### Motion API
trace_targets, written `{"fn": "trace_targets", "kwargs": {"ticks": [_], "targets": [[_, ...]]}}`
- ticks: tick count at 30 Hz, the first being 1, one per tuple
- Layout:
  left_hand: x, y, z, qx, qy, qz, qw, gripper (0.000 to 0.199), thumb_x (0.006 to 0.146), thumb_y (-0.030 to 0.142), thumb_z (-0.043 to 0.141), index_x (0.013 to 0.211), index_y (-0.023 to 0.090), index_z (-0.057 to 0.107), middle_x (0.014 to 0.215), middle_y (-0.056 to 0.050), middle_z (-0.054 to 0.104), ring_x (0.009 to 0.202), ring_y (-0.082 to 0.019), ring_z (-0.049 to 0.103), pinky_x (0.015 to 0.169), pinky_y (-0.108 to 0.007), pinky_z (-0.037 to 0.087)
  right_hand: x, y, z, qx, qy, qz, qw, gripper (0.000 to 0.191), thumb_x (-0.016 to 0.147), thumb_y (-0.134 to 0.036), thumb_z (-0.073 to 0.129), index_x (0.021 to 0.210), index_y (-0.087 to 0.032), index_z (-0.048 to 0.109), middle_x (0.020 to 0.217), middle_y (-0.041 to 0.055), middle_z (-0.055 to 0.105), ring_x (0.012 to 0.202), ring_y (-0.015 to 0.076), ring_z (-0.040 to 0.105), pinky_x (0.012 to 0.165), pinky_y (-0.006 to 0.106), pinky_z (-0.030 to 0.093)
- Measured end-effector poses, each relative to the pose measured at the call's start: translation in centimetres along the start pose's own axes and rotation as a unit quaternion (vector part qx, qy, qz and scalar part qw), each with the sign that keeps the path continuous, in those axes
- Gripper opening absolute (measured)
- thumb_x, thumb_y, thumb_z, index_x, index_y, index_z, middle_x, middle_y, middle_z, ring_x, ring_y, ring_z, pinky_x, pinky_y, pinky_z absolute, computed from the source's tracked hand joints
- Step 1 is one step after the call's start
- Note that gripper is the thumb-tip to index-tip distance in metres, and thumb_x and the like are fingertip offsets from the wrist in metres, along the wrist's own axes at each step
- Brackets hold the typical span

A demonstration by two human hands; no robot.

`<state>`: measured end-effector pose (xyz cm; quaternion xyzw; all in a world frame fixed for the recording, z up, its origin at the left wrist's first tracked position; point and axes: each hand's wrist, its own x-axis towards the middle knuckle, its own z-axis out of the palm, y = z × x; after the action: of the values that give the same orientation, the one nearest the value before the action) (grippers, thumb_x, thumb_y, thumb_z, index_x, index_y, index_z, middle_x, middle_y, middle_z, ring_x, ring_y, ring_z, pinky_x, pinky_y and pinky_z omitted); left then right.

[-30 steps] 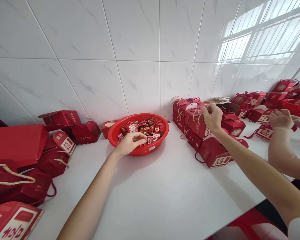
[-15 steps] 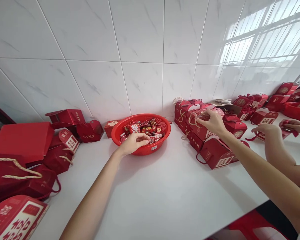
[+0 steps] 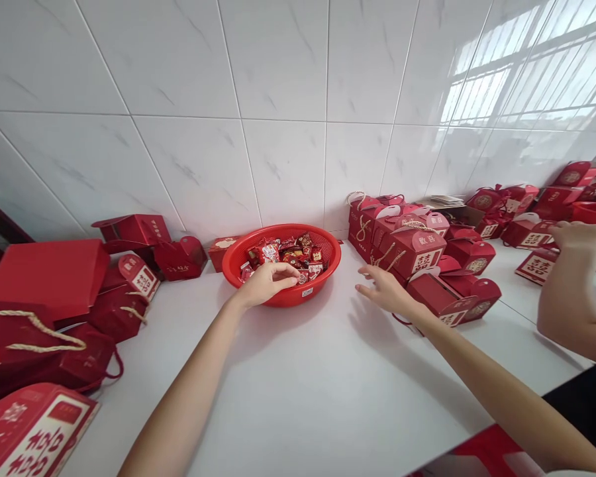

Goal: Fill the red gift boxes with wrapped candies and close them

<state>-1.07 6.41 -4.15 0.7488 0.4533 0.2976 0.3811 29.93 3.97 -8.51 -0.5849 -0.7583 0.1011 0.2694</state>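
L hand (image 3: 268, 283) is over near rim of red basket (image 3: 288, 298), thumb & fingertips close tog. by the wrapped sweets (image 3: 293, 252); can't tell if they grip one. Sweets lie heaped inside basket, which sits abt mid-view on white table (image 3: 298, 384), nr tiled wall (image 3: 278, 66). R hand (image 3: 385, 289) is btwn basket & stacked boxes (image 3: 420, 253), fingers apart, nearest the boxes. Those are red, some w/ white panels bearing red chars, some w/ cord handles. Small box (image 3: 222, 248) stands just beside basket's L side, nr wall. More red boxes (image 3: 49, 275) crowd table's L end, one w/ pale rope handle. Far R, co-worker's hand (image 3: 580, 237) is up nr another red box (image 3: 535, 266).
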Motion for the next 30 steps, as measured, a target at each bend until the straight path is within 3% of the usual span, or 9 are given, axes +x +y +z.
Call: {"fn": "trace_targets", "kwargs": {"ticks": [4, 11, 15, 20, 24, 27, 30], "targets": [[0.0, -0.2, 0.0, -0.003, -0.004, 0.003, 1.0, 0.031, 0.072, 0.047, 0.071, 0.088, 0.021, 0.071, 0.097, -0.004, 0.076, 0.101, -0.026, 0.07, 0.098, -0.04, 0.052, 0.8, 2.7, 2.2, 0.026, -0.011, 0.078, 0.997, 0.032, 0.085, -0.024, 0.06, 0.116, -0.016, 0.06, 0.128, 0.0165, 0.065, 0.121, 0.0281, 0.062, 0.104, 0.043, 0.046], [0.2, -0.6, 0.0, -0.02, -0.006, 0.012, 1.0, 0.03, 0.072, 0.044, 0.074, 0.089, 0.02, 0.072, 0.1, -0.006, 0.077, 0.102, -0.026, 0.069, 0.099, -0.041, 0.051, 1.3, 4.3, 2.3, 0.03, 0.002, 0.078, 0.996, 0.028, 0.082, -0.02, 0.058, 0.11, -0.019, 0.062, 0.125, 0.0123, 0.067, 0.124, 0.0272, 0.059, 0.108, 0.045, 0.042], [0.2, -0.7, 0.2, -0.029, -0.008, 0.01, 0.999, 0.027, 0.072, 0.041, 0.074, 0.087, 0.019, 0.072, 0.1, -0.006, 0.077, 0.101, -0.026, 0.07, 0.098, -0.04, 0.052, 1.1, 2.8, 3.1, 0.018, 0.004, 0.065, 0.998, 0.029, 0.084, -0.025, 0.056, 0.11, -0.016, 0.062, 0.123, 0.0166, 0.066, 0.116, 0.0291, 0.063, 0.099, 0.043, 0.047], [0.4, -1.0, -0.1, -0.057, 0.017, 0.022, 0.998, 0.031, 0.069, 0.043, 0.078, 0.088, 0.018, 0.073, 0.094, -0.006, 0.076, 0.096, -0.025, 0.07, 0.093, -0.039, 0.054, 0.8, -2.2, 4.1, 0.01, -0.002, -0.017, 1.0, 0.024, 0.086, -0.028, 0.053, 0.105, -0.018, 0.064, 0.119, 0.0153, 0.066, 0.103, 0.0278, 0.066, 0.085, 0.039, 0.049], [0.0, -0.9, -2.3, -0.105, 0.116, 0.048, 0.987, 0.038, 0.064, 0.047, 0.081, 0.089, 0.019, 0.073, 0.1, -0.008, 0.077, 0.098, -0.026, 0.071, 0.089, -0.039, 0.055, 0.9, -6.2, 4.1, 0.044, -0.007, -0.061, 0.997, 0.017, 0.086, -0.027, 0.05, 0.088, -0.019, 0.065, 0.103, 0.0101, 0.07, 0.094, 0.0236, 0.066, 0.079, 0.033, 0.047], [-1.5, -0.6, -5.0, -0.118, 0.242, 0.067, 0.961, 0.041, 0.062, 0.048, 0.082, 0.089, 0.018, 0.073, 0.101, -0.009, 0.077, 0.101, -0.027, 0.07, 0.095, -0.041, 0.054, 1.2, -8.0, 3.4, 0.022, -0.01, -0.029, 0.999, 0.02, 0.087, -0.028, 0.047, 0.072, -0.02, 0.058, 0.08, 0.0061, 0.07, 0.073, 0.0201, 0.063, 0.062, 0.028, 0.039], [-3.8, 0.2, -8.4, -0.073, 0.32, 0.051, 0.943, 0.041, 0.062, 0.046, 0.08, 0.09, 0.017, 0.072, 0.1, -0.01, 0.078, 0.103, -0.029, 0.07, 0.098, -0.043, 0.052, 1.7, -9.1, 2.5, -0.002, 0.006, -0.035, 0.999, 0.023, 0.087, -0.028, 0.047, 0.066, -0.021, 0.049, 0.066, 0.0031, 0.065, 0.058, 0.0166, 0.054, 0.054, 0.027, 0.029]]}}
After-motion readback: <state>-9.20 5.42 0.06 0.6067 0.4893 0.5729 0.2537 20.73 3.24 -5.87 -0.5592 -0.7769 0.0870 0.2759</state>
